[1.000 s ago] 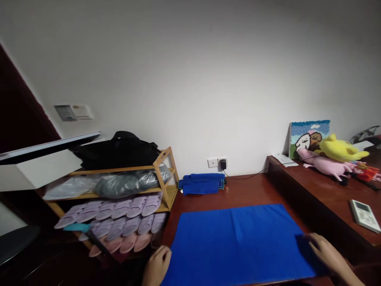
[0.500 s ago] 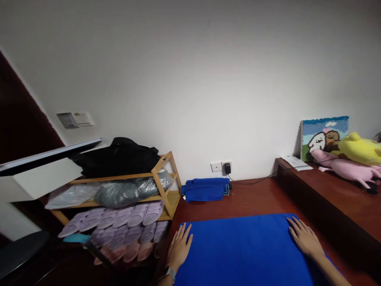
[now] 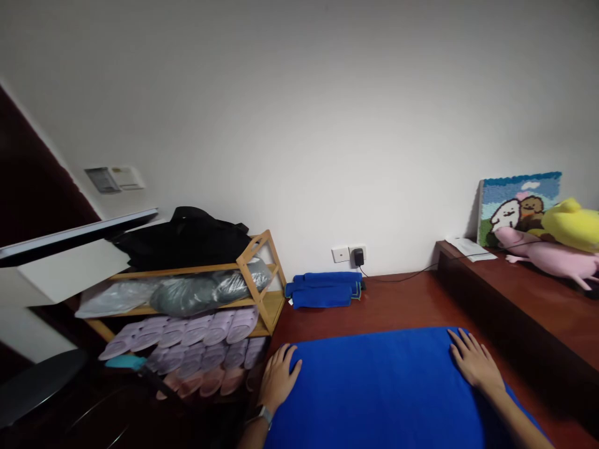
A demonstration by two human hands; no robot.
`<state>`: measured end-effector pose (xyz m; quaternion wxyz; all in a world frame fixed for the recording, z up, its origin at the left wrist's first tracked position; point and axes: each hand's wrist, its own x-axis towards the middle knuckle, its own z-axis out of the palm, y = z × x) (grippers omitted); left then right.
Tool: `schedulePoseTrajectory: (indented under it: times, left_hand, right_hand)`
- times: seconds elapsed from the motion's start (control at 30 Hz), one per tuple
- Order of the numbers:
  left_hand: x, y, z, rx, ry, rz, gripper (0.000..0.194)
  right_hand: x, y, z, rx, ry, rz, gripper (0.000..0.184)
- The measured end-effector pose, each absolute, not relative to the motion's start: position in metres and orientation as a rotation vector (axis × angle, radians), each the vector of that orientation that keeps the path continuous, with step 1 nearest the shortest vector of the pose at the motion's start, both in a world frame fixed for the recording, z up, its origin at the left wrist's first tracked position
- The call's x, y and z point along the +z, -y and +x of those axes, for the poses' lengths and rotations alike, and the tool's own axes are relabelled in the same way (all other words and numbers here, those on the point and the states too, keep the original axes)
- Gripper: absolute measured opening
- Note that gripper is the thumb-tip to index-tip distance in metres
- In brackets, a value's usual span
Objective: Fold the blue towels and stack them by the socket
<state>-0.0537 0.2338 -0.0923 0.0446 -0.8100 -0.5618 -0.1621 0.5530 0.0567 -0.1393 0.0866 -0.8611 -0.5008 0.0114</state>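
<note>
At far left, a dark doorway edge and a white box (image 3: 60,268) under a thin, dark, flat panel (image 3: 75,234) are cut off by the frame. Above them, a wall plate (image 3: 113,179) carries a label too small to read. A bamboo shoe rack (image 3: 262,274) holds a black bag (image 3: 187,234) on top and grey plastic-wrapped bundles (image 3: 196,296) below. Under these are rows of lilac slippers (image 3: 201,330) and pink slippers (image 3: 196,383), the lowest dim and partly hidden. A teal handle (image 3: 124,362), perhaps a brush, is too shadowy to identify.

The left hand (image 3: 278,379), with a wristwatch (image 3: 264,415), presses flat on the near-left part of a blue cloth (image 3: 379,393), fingers spread, pinching nothing. The cloth lies on the wooden table (image 3: 412,299), its near part cut off by the frame. The right hand (image 3: 472,362) rests spread at its far-right corner.

Beyond, folded blue towels (image 3: 322,290) sit by a wall socket (image 3: 349,254). At right, a raised ledge (image 3: 515,280) carries papers (image 3: 469,248), a woven picture (image 3: 519,209), and pink (image 3: 547,257) and yellow plush toys (image 3: 573,224), the latter cut off.
</note>
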Motion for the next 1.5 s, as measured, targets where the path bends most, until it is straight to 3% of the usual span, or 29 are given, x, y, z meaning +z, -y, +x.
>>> schedulePoseTrajectory:
  times: [0.27, 0.5, 0.67, 0.83, 0.93, 1.07, 1.37, 1.5]
  left_hand:
    - [-0.094, -0.232, -0.047, -0.443, 1.735, -2.54, 0.048]
    - [-0.083, -0.223, -0.039, -0.408, 1.758, -2.579, 0.049]
    - [-0.085, -0.223, -0.04, -0.474, 1.764, -2.58, 0.048]
    - [-0.088, -0.223, -0.04, -0.474, 1.775, -2.58, 0.049]
    - [-0.09, -0.225, -0.04, -0.481, 1.755, -2.571, 0.049]
    - [-0.094, -0.229, -0.042, -0.483, 1.759, -2.567, 0.049]
    - [-0.096, -0.233, -0.043, -0.506, 1.768, -2.57, 0.052]
    - [-0.092, -0.233, -0.041, -0.487, 1.784, -2.566, 0.052]
  right_hand:
    - [-0.138, -0.051, 0.559, 0.035, 1.458, -2.585, 0.077]
    - [-0.129, -0.06, 0.569, -0.008, 1.388, -2.685, 0.07]
    - [-0.099, -0.111, 0.448, -0.165, 1.711, -2.369, 0.065]
    - [-0.089, -0.152, 0.281, 0.225, 2.053, -1.916, 0.066]
    - [-0.09, -0.157, 0.247, 0.367, 2.082, -1.883, 0.072]
    - [-0.097, -0.146, 0.292, 0.341, 2.02, -1.979, 0.073]
    - [-0.134, -0.086, 0.521, 0.099, 1.671, -2.536, 0.075]
    - [-0.151, -0.067, 0.577, 0.023, 1.487, -2.601, 0.076]
